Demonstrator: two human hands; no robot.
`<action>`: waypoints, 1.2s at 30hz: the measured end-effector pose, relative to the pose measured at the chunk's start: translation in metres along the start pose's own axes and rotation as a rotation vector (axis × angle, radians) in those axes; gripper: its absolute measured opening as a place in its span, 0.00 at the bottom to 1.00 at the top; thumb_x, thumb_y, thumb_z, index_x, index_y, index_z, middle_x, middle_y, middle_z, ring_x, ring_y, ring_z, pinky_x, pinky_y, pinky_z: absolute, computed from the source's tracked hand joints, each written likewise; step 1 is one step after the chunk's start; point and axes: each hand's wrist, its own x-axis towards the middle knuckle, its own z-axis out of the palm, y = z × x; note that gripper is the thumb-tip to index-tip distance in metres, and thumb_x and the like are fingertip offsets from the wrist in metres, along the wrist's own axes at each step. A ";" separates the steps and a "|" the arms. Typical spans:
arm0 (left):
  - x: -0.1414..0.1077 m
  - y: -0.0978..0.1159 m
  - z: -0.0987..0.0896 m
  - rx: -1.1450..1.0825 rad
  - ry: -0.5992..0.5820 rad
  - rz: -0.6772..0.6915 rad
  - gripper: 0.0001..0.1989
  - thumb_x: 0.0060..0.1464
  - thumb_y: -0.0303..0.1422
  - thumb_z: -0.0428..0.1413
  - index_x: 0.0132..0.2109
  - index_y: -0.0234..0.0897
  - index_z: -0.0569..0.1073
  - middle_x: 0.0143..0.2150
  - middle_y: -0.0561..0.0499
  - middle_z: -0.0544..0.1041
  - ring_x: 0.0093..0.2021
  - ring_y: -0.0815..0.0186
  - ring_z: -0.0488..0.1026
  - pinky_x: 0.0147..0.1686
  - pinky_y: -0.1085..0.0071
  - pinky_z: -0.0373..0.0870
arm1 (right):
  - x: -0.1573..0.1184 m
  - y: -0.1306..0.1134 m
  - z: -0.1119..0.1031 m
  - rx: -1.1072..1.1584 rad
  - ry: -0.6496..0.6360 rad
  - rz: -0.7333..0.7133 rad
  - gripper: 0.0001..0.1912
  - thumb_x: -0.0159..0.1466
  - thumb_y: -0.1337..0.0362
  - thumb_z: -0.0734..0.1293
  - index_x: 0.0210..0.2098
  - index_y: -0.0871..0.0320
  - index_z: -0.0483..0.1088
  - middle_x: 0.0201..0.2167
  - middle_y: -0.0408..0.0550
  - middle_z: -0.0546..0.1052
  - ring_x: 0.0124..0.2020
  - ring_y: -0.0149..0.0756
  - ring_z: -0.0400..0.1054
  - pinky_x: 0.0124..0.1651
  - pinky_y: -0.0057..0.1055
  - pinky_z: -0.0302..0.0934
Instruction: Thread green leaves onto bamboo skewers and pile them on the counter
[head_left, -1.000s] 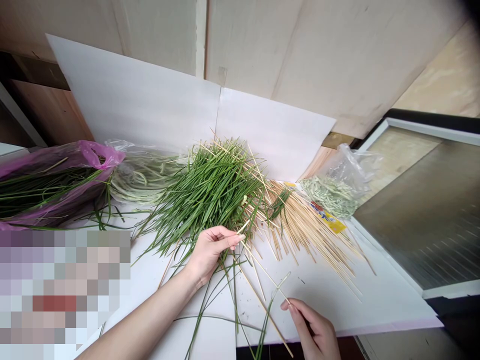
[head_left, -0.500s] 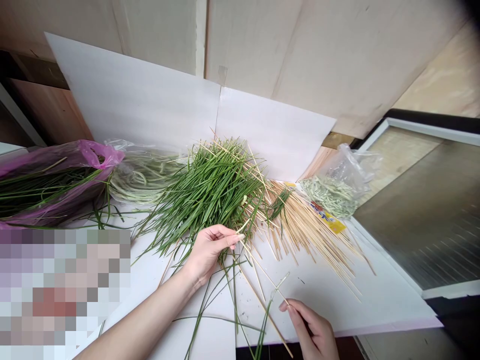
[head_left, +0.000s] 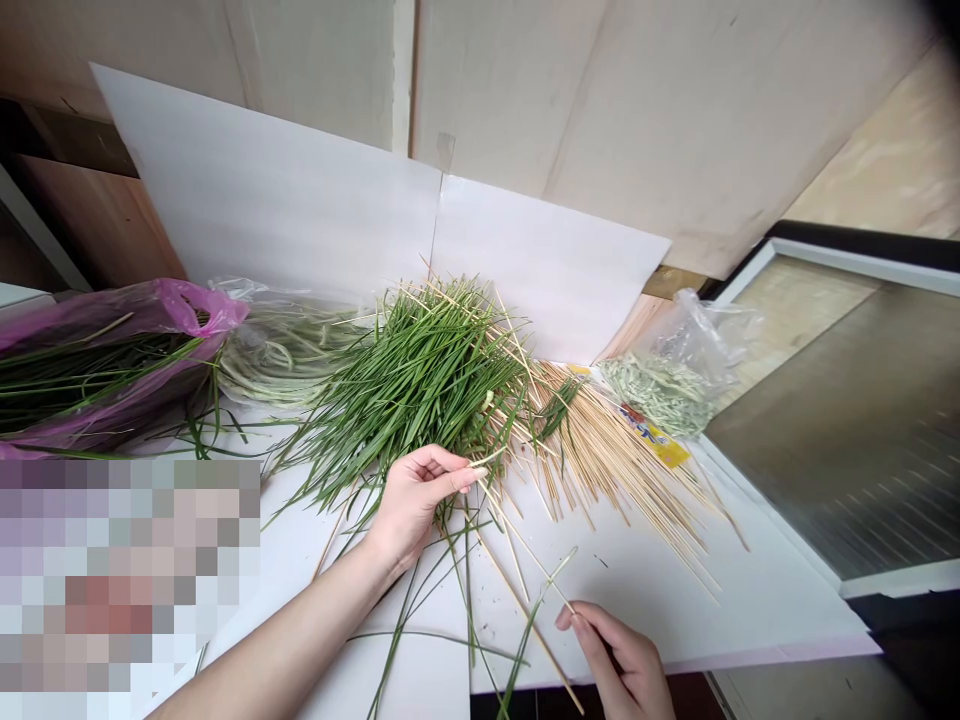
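My left hand [head_left: 431,490] is closed in a pinch beside the pile of garlic chives. Between its thumb and forefinger is a pale garlic chive stalk [head_left: 492,459], its end poking out to the right. A thin bamboo skewer [head_left: 529,545] runs from that pinch down to my right hand [head_left: 619,655], whose thumb and fingertips close on its lower end. Whether the skewer pierces the stalk, I cannot tell. Long chive leaves [head_left: 525,640] hang by the table edge, left of my right hand. The heap of garlic chives [head_left: 427,380] lies just beyond my left hand.
Many loose bamboo skewers [head_left: 622,460] spread over the white table [head_left: 750,590] on the right. Behind them rests a clear bag of pale green strands [head_left: 667,380]. At left are a pink bag of long greens [head_left: 97,370] and a clear bag of pale strands [head_left: 277,360].
The chive stalk's end at my left fingertips has tilted lower, pointing more to the right. My right hand has moved very slightly left; the skewer stays between both hands.
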 end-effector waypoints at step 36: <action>-0.024 -0.028 0.009 0.265 -0.376 -0.189 0.13 0.43 0.38 0.70 0.27 0.32 0.79 0.27 0.49 0.78 0.28 0.69 0.70 0.31 0.72 0.65 | 0.002 -0.005 0.010 -0.016 -0.015 -0.035 0.19 0.70 0.51 0.62 0.30 0.57 0.74 0.28 0.47 0.77 0.34 0.40 0.72 0.35 0.25 0.65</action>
